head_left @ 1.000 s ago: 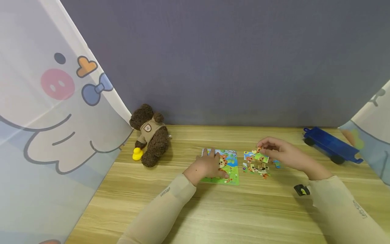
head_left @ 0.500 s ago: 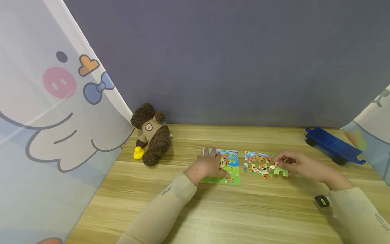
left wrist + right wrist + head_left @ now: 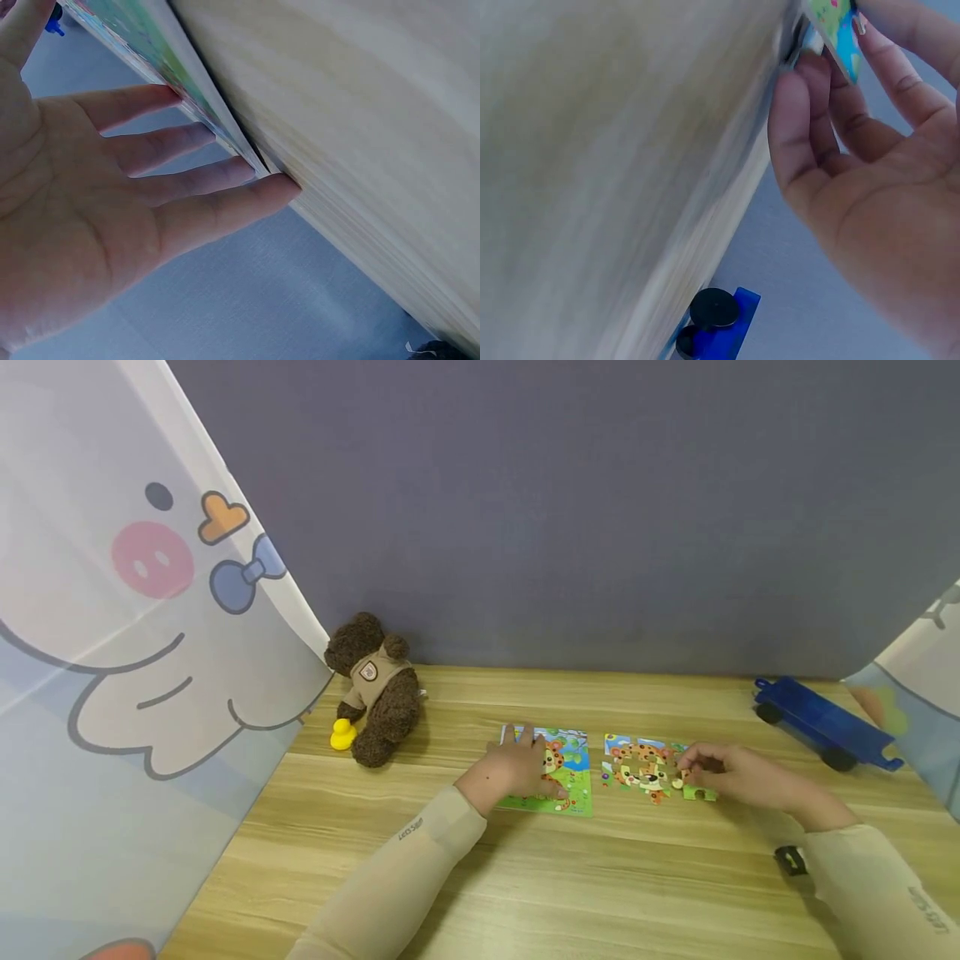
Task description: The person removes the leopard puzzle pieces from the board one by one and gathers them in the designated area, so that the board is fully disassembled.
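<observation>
My left hand rests with spread fingers on a square picture board printed with a spotted cartoon animal. In the left wrist view, the fingertips of the left hand touch the board's edge. Right of the board lies a partly joined jigsaw puzzle with gaps in its lower part. At its right side my right hand pinches a green-edged puzzle piece between thumb and fingers. The right wrist view shows that puzzle piece tilted, close above the table; the fingers partly hide it.
A brown teddy bear in a tan shirt leans at the back left, beside a yellow rubber duck. A blue wheeled toy cart stands at the back right. A grey wall rises behind the wooden table.
My right hand has moved right and slightly toward me, carrying the puzzle piece from above the jigsaw to its right side. The left hand has stayed on the board.
</observation>
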Demonstrator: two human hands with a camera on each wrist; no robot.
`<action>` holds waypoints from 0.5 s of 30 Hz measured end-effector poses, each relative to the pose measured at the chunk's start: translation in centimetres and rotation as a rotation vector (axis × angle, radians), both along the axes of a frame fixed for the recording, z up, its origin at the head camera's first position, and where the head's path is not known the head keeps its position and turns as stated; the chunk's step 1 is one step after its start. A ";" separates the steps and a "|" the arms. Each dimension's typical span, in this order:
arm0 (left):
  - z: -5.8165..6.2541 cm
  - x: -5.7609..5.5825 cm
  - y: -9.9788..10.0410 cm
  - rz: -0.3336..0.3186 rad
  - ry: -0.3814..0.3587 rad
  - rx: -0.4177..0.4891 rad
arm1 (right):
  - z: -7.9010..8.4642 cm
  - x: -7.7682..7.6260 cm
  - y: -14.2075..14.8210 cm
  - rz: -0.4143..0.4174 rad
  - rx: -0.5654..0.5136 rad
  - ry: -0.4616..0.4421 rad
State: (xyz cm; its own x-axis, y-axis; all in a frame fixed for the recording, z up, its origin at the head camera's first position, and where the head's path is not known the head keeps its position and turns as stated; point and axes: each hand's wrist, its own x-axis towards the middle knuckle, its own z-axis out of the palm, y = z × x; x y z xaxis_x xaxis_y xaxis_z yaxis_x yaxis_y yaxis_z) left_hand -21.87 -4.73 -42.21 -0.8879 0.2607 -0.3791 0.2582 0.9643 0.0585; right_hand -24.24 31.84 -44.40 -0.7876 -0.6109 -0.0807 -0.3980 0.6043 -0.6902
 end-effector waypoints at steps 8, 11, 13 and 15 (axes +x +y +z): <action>-0.1 -0.1 0.0 -0.005 0.006 0.004 | -0.1 0.1 -0.3 -0.071 0.025 0.023; 0.0 -0.1 -0.1 -0.001 0.004 0.009 | -0.1 0.0 -0.3 -0.100 0.045 0.042; 0.0 0.0 -0.1 0.000 0.002 0.016 | -0.1 0.0 -0.3 -0.108 0.055 0.053; 0.0 0.0 -0.1 0.001 -0.001 0.025 | -0.1 -0.1 -0.4 -0.108 0.060 0.064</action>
